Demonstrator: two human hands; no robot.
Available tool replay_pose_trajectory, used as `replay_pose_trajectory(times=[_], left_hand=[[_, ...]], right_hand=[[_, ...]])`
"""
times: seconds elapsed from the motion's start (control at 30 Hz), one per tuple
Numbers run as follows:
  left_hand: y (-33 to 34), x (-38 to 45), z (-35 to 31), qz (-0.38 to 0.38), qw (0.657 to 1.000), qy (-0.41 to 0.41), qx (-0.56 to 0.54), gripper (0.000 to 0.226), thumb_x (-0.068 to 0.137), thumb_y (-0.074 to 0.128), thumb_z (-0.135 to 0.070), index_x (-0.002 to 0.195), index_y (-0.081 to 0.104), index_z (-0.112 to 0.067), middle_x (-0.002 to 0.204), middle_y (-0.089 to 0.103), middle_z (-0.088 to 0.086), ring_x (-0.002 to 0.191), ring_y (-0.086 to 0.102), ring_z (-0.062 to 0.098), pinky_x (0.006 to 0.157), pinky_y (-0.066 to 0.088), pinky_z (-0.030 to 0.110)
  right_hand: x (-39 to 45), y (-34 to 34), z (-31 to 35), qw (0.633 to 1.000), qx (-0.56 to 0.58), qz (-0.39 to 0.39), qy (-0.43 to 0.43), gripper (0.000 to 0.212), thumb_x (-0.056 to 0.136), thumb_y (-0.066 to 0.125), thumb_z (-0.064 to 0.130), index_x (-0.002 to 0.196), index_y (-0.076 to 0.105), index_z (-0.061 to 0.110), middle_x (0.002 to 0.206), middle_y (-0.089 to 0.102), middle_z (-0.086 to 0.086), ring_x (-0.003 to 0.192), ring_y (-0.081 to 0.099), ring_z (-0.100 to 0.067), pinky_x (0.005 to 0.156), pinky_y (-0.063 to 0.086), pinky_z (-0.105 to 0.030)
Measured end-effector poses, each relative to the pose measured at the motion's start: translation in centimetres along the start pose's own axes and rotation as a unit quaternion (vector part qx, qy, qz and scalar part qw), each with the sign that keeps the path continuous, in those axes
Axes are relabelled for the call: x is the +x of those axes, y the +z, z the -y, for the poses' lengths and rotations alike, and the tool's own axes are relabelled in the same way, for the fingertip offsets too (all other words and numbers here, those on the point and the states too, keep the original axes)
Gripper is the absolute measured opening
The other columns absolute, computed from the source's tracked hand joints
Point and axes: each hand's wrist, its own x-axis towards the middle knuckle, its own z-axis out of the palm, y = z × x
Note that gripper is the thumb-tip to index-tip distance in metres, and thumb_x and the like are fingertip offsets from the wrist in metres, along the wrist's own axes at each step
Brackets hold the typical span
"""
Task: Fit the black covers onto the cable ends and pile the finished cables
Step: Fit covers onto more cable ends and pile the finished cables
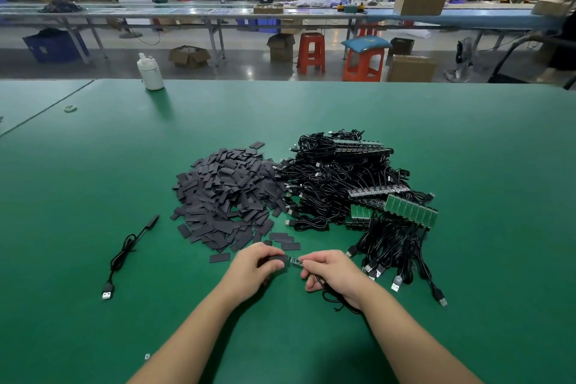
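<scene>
My left hand [254, 268] pinches a flat black cover [278, 260] at its near end. My right hand [330, 273] grips a cable by its small green circuit-board end [295, 261], whose tip sits at the cover's mouth. That cable [335, 299] trails under my right wrist. A big heap of loose black covers [224, 196] lies just beyond my hands. To its right is a tangle of black USB cables with bare green boards [358, 187]. One cable with a cover on its end [127, 251] lies alone to the left.
The green table [93, 181] stretches wide around the heaps. A white bottle [150, 72] stands at the far edge, and a small ring of tape [70, 108] lies at far left. Beyond the table are benches, red stools and cardboard boxes.
</scene>
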Motion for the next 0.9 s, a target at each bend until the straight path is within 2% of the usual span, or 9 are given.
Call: replay_pose_trajectory(times=[0.1, 0.27, 0.37, 0.53, 0.63, 0.9], left_hand=[[0.01, -0.02, -0.08, 0.001, 1.000, 0.004, 0.031, 0.019, 0.089, 0.071, -0.032, 0.106, 0.068, -0.039, 0.096, 0.062, -0.017, 0.089, 0.056, -0.007, 0.077, 0.040, 0.009], [0.20, -0.22, -0.39, 0.015, 0.999, 0.012, 0.037, 0.021, 0.087, 0.073, -0.030, 0.101, 0.065, -0.043, 0.097, 0.062, -0.015, 0.092, 0.055, -0.010, 0.078, 0.038, 0.002], [0.22, -0.17, -0.55, 0.011, 0.999, 0.012, 0.037, 0.019, 0.087, 0.073, -0.030, 0.099, 0.066, -0.043, 0.095, 0.062, -0.014, 0.090, 0.056, -0.007, 0.076, 0.039, 0.004], [0.08, -0.03, -0.51, -0.003, 0.999, 0.012, 0.032, 0.017, 0.088, 0.072, -0.031, 0.096, 0.066, -0.045, 0.096, 0.065, -0.014, 0.090, 0.057, -0.004, 0.079, 0.041, 0.010], [0.10, -0.05, -0.44, -0.003, 1.000, 0.013, 0.020, 0.018, 0.087, 0.073, -0.030, 0.095, 0.067, -0.045, 0.094, 0.065, -0.014, 0.088, 0.059, -0.002, 0.081, 0.045, 0.015], [-0.06, -0.08, -0.66, -0.011, 1.000, 0.014, 0.006, 0.020, 0.086, 0.074, -0.026, 0.089, 0.068, -0.045, 0.090, 0.068, -0.012, 0.085, 0.060, -0.001, 0.077, 0.045, 0.014]], right_hand=[[0.00, -0.03, -0.03, 1.000, 0.002, 0.000, 0.001, 0.017, 0.098, 0.061, 0.007, 0.114, 0.068, 0.007, 0.080, 0.070, -0.007, 0.065, 0.064, -0.016, 0.074, 0.060, -0.035], [0.09, -0.16, -0.12, 1.000, 0.015, -0.006, 0.004, 0.018, 0.099, 0.059, 0.006, 0.115, 0.067, 0.006, 0.080, 0.070, -0.007, 0.064, 0.065, -0.016, 0.073, 0.060, -0.035], [0.08, -0.28, -0.11, 1.000, 0.018, -0.006, 0.005, 0.018, 0.099, 0.059, 0.006, 0.115, 0.067, 0.006, 0.080, 0.070, -0.007, 0.065, 0.065, -0.016, 0.077, 0.060, -0.038], [-0.12, -0.05, -0.06, 1.000, 0.008, -0.001, 0.006, 0.017, 0.099, 0.059, 0.006, 0.114, 0.067, 0.003, 0.077, 0.068, -0.007, 0.062, 0.063, -0.015, 0.070, 0.059, -0.033], [-0.23, 0.06, 0.07, 1.000, 0.004, 0.001, 0.004, 0.019, 0.099, 0.058, 0.005, 0.116, 0.065, 0.002, 0.077, 0.067, -0.007, 0.061, 0.062, -0.014, 0.071, 0.060, -0.033], [-0.35, 0.00, 0.03, 1.000, 0.006, 0.007, 0.000, 0.019, 0.099, 0.059, 0.005, 0.117, 0.066, 0.002, 0.077, 0.067, -0.007, 0.060, 0.062, -0.014, 0.069, 0.059, -0.031]])
